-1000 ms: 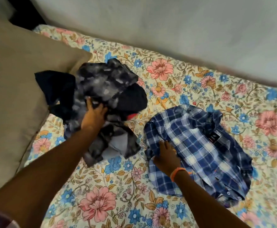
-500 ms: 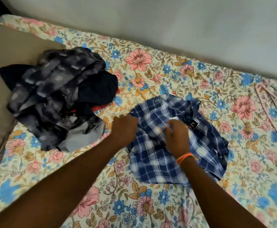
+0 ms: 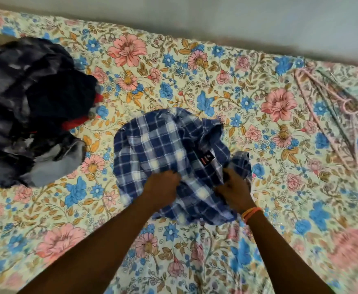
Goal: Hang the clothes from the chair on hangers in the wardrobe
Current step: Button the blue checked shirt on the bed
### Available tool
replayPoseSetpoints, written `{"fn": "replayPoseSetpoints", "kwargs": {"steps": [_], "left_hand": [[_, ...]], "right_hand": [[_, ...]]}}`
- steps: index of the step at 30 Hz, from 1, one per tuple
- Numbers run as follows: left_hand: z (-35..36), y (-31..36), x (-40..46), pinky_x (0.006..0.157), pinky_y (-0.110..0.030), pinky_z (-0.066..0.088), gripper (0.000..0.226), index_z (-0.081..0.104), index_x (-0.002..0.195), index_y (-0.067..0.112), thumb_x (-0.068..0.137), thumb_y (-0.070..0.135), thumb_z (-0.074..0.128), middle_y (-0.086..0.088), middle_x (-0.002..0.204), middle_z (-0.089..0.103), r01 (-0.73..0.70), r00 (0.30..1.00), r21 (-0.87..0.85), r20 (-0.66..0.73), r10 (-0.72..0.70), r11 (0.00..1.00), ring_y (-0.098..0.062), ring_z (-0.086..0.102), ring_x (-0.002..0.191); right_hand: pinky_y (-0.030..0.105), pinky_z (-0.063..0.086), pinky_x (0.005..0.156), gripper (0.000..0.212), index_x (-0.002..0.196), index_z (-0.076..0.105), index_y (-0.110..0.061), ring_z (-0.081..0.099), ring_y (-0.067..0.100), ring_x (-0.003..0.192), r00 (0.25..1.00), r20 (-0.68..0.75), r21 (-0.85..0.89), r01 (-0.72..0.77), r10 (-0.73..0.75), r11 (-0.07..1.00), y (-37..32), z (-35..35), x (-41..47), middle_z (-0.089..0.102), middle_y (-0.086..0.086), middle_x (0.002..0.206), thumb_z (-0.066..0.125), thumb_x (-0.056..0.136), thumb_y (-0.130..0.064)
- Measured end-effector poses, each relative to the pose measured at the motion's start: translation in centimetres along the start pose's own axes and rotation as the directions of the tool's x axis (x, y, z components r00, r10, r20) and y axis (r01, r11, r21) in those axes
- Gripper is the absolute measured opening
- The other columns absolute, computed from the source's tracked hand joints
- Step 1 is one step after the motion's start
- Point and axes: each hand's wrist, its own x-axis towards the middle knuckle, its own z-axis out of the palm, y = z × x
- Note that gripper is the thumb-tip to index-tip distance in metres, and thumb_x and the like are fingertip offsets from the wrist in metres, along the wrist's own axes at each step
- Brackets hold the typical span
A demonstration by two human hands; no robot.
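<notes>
While both hands work at its near edge, the shirt (image 3: 169, 153) lies crumpled at the middle of the bed (image 3: 248, 98), a blue-and-white check with its collar label turned up toward 1 o'clock; the left hand (image 3: 163, 187) has its fingers curled into a bunch of cloth at the shirt's 6 o'clock side, and the right hand (image 3: 233, 189), with an orange band at the wrist, grips a fold at about 4 o'clock; both are closed on fabric, neither slack; the frame is a little blurred, so how the single fingers lie I cannot tell

The shirt looks light, thin and wholly limp; it will sag and fold wherever it is not held, and a grip in the middle of a panel would only drag up a heap; it is not fragile, and woven cotton of this kind should not slip from a firm pinch; the sensible hold, I judge, is at the two shoulder seams either side of the collar, near the label, so that the body hangs open for a hanger

The hangers (image 3: 333, 115), thin pink and grey ones, lie in a loose bundle at 2 o'clock, well apart from the shirt; the pile (image 3: 31, 107) of dark clothes, with a red edge showing, sits at 10 o'clock, near the shirt but not touching it; the wardrobe is not in sight
</notes>
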Motion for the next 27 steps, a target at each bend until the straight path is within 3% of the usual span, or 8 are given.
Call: {"fn": "replayPoseSetpoints", "kwargs": {"steps": [2,7,11,14,18,20,22,27], "left_hand": [[0.1,-0.5,-1.2,0.068,-0.038,0.054,0.004,0.059,0.092,0.011,0.088,0.012,0.057,-0.005,0.088,0.059,0.038,0.995,-0.001,0.089,-0.038,0.999,-0.028,0.065,0.085],[-2.3,-0.2,-0.7,0.052,-0.029,0.035,0.045,0.038,0.059,0.016,0.094,0.04,0.051,0.0,0.061,0.039,0.173,0.963,-0.092,0.226,-0.149,0.981,-0.018,0.044,0.056],[-5.1,3.3,4.0,0.066,-0.035,0.05,0.038,0.06,0.094,0.011,0.099,0.046,0.046,-0.006,0.09,0.059,0.103,0.935,0.017,-0.342,-0.091,0.995,-0.026,0.062,0.086],[-6.3,5.7,8.6,0.078,-0.041,0.053,0.05,0.054,0.119,0.01,0.089,0.049,0.065,-0.011,0.116,0.059,0.016,0.864,0.316,-0.482,0.146,0.949,-0.029,0.059,0.101],[-6.9,7.7,12.0,0.088,-0.045,0.047,0.046,0.046,0.134,0.01,0.092,0.017,0.062,-0.012,0.126,0.058,-0.012,0.931,0.611,-0.281,0.232,0.792,-0.03,0.056,0.112],[-7.2,7.2,11.9,0.092,-0.045,0.046,0.038,0.053,0.13,0.011,0.093,0.011,0.061,-0.009,0.111,0.064,0.087,0.967,0.57,-0.245,0.068,0.817,-0.03,0.058,0.108],[-7.5,5.8,11.1,0.096,-0.045,0.044,0.023,0.064,0.114,0.012,0.092,0.011,0.063,-0.006,0.103,0.067,0.167,0.964,0.498,-0.262,-0.036,0.851,-0.029,0.059,0.107],[-9.3,1.2,7.7,0.081,-0.042,0.053,0.015,0.065,0.098,0.005,0.095,0.01,0.052,-0.01,0.088,0.065,0.225,0.882,0.032,-0.431,-0.189,0.974,-0.028,0.062,0.088]], "right_hand": [[0.013,0.045,0.06,0.045,0.13,0.054,-0.015,0.063,0.009,0.068,0.999,-0.011,0.036,-0.036,0.037,0.999,1.4,0.4,-1.0,0.066,0.0,0.081,0.073,0.088,-0.013],[0.042,0.047,0.092,0.064,0.135,0.048,-0.003,0.056,0.033,0.108,0.822,-0.541,0.156,-0.112,0.18,0.981,3.2,0.5,-0.6,0.055,0.018,0.121,0.077,0.085,-0.032],[0.04,0.05,0.086,0.066,0.125,0.056,-0.001,0.06,0.031,0.102,0.833,-0.414,0.405,-0.193,0.368,0.894,3.2,-0.4,2.0,0.06,0.015,0.113,0.084,0.077,-0.035],[0.049,0.053,0.087,0.07,0.125,0.059,-0.009,0.061,0.037,0.106,0.865,-0.445,0.103,-0.209,0.233,0.972,2.8,-0.1,2.6,0.059,0.017,0.117,0.08,0.073,-0.05],[0.052,0.051,0.082,0.085,0.148,0.036,-0.018,0.056,0.04,0.106,0.876,-0.482,-0.424,-0.218,-0.015,0.879,3.1,-0.1,2.2,0.048,0.018,0.134,0.081,0.077,-0.035],[0.045,0.047,0.081,0.056,0.138,0.052,-0.019,0.062,0.037,0.098,0.919,-0.38,-0.602,-0.157,-0.108,0.783,4.0,-0.6,2.1,0.064,0.013,0.12,0.073,0.086,-0.024],[0.041,0.049,0.074,0.031,0.122,0.066,-0.02,0.065,0.035,0.085,0.911,-0.405,-0.53,-0.172,-0.07,0.83,4.7,-1.6,2.2,0.07,0.012,0.101,0.067,0.09,-0.019],[0.035,0.047,0.064,0.017,0.1,0.077,-0.014,0.06,0.032,0.07,0.835,-0.546,-0.381,-0.174,-0.069,0.908,5.2,-6.3,1.0,0.066,0.017,0.085,0.065,0.091,-0.006]]}}
